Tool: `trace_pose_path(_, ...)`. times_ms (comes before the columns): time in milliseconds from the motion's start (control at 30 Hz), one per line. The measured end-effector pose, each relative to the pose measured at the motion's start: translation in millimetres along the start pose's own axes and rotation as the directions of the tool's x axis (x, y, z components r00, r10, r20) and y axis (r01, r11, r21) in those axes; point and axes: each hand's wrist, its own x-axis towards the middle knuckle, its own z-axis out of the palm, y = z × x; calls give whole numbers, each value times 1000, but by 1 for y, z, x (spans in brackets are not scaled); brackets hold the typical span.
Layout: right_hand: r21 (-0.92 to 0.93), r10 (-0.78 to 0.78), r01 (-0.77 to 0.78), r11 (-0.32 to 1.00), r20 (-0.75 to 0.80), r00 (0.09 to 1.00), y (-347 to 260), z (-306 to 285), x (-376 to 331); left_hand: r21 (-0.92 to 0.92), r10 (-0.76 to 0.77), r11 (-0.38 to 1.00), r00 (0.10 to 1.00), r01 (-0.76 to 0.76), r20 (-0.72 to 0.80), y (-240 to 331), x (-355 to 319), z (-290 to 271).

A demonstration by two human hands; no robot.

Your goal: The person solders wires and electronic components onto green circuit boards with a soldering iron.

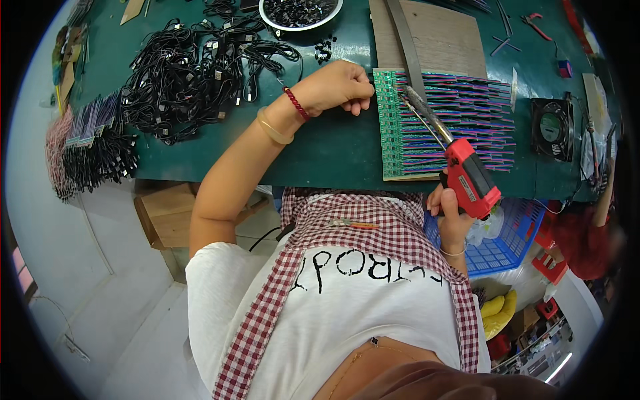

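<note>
In my right hand (451,208) is a red and black soldering gun (471,179), its metal barrel angled away from me and to the left. The tip reaches the solder joints of a green circuit board panel (389,127). Rows of multicoloured wires (467,127) run rightward from that panel. My left hand (343,90) is closed in a loose fist at the panel's far left edge, fingers curled under. Whatever it may pinch is hidden. A flat metal bar (405,43) reaches from the table's far side to the wires near the gun's tip.
A wooden board (460,40) lies beneath the panel. To the left are a heap of black USB cables (180,80) and bundled wires (93,147). A white bowl (300,28) of small black parts is at the back. On the right stand a fan (552,130) and red-handled pliers (535,27).
</note>
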Motion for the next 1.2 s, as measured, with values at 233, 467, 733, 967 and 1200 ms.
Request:
trace_pose_path(233,12,-2,2,1000,-11,1000,0,2,0,-9,-12,1000,1000,12,1,2,-2,1)
trace_pose_path(467,85,-64,68,994,-49,997,-4,0,4,445,175,892,968,-77,-182,19,-9,-22)
trace_pose_path(733,153,-136,145,977,-73,988,-8,2,5,918,665,278,633,283,-396,-1,21,-20)
trace_pose_path(967,241,-144,156,958,-67,987,-20,7,12,816,642,562,694,-137,-326,13,-25,7)
trace_pose_path(1200,205,-30,22,979,36,999,-48,42,31,153,541,838,833,-523,-116,25,-76,83)
